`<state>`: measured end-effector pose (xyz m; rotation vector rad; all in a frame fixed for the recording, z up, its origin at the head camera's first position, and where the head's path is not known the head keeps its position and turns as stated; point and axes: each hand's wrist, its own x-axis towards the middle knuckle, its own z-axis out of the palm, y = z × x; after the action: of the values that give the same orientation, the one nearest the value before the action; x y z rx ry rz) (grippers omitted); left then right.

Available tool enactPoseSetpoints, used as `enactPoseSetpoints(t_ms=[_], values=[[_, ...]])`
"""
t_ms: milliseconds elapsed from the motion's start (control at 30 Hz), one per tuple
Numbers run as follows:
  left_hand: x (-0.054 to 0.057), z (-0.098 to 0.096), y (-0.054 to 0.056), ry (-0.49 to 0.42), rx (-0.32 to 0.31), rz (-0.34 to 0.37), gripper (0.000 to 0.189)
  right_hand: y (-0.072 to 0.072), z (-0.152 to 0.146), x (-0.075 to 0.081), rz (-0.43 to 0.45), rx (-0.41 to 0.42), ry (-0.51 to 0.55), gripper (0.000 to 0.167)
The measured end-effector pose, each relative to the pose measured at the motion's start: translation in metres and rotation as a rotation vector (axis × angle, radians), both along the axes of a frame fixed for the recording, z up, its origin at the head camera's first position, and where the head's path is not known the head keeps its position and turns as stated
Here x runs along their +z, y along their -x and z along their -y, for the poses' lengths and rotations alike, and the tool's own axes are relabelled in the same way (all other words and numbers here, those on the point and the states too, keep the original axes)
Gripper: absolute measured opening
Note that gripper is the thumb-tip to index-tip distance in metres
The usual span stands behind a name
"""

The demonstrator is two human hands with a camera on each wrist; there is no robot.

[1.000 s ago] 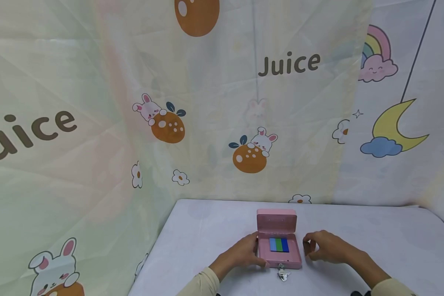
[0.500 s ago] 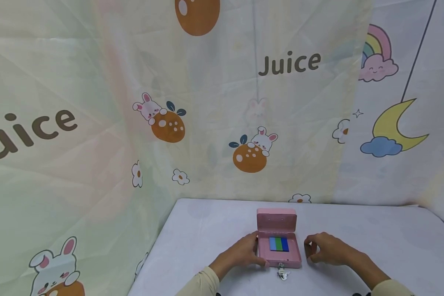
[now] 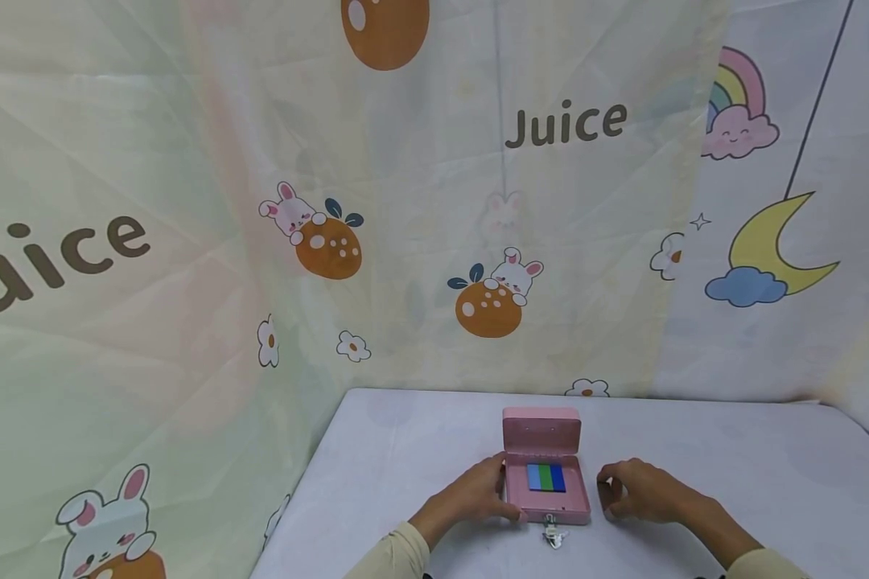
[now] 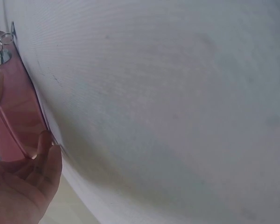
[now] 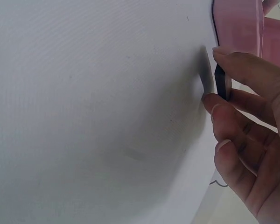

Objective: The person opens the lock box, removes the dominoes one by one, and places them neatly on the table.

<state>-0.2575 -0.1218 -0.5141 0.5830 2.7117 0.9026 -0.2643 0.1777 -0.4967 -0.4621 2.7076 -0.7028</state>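
Block (image 5: 221, 84), dark, pinched by right hand (image 3: 640, 489), long axis thumb (image 5: 247, 69) to finger (image 5: 216, 101), just right of open pink box (image 3: 543, 503), itself gripped at left side by left hand (image 3: 475, 490), with 3 strips (image 3: 546, 478) inside.

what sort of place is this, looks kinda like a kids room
Probably a small screened-off tabletop workspace, though the wider room is hidden: cartoon-printed sheets stand behind and beside a white-covered table, with an open pink box on it.
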Motion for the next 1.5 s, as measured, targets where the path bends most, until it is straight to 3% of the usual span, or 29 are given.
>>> enactPoseSetpoints(t_ms=[867,1500], values=[[0.0,0.0,-0.001,-0.021,0.005,0.014,0.096,0.005,-0.003,-0.011,0.01,-0.015,-0.016,0.045],[0.0,0.002,-0.001,-0.043,0.004,0.029,0.095,0.005,-0.002,-0.01,0.018,-0.021,-0.008,0.044]])
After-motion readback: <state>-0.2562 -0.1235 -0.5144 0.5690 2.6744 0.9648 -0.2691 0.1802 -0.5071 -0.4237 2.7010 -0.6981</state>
